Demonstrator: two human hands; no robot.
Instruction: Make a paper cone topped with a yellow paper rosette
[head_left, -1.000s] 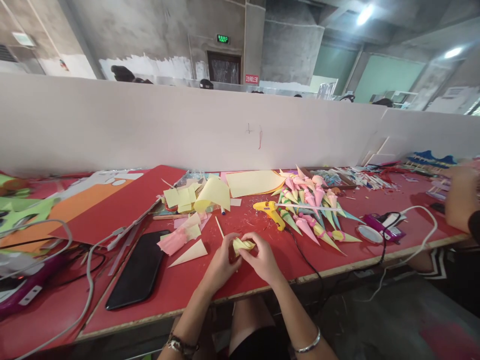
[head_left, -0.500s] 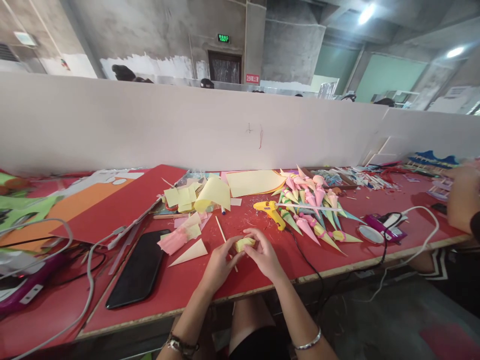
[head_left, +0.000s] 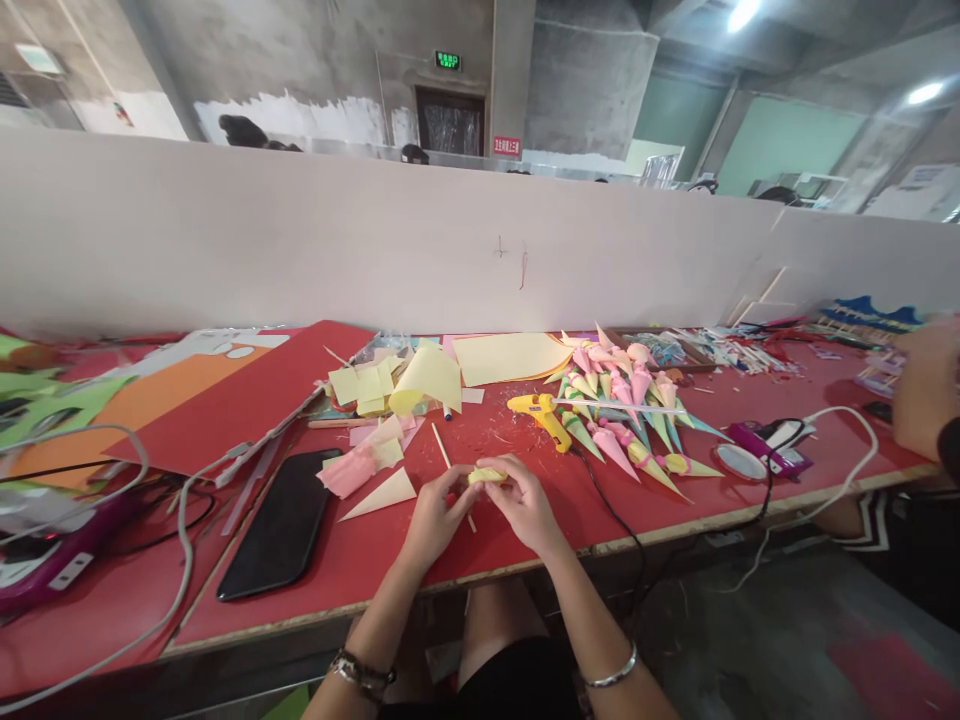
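Between the fingertips of my left hand [head_left: 439, 512] and my right hand [head_left: 523, 503] is a small folded piece of yellow crepe paper [head_left: 487, 475]. Both hands are closed on it, just above the red table. A thin wooden stick [head_left: 441, 444] lies under my left hand and sticks out on both sides of it. To the left rest a cream paper cone [head_left: 381, 495] and a pink crepe paper strip [head_left: 349, 470]. Beyond my right hand lies a yellow glue gun [head_left: 541, 415] with a clear glue stick in its back.
Many pastel paper cones [head_left: 615, 400] are heaped right of the glue gun. A black phone [head_left: 281, 525] lies at left, near red card sheets [head_left: 247, 400]. Power strips [head_left: 772, 445] with cables sit on both sides. Another person's arm [head_left: 919, 390] rests at far right.
The yellow crepe paper looks flatter and narrower between my fingers, and my hands have tilted slightly. The whole view has shifted a little; the things on the table have stayed put.
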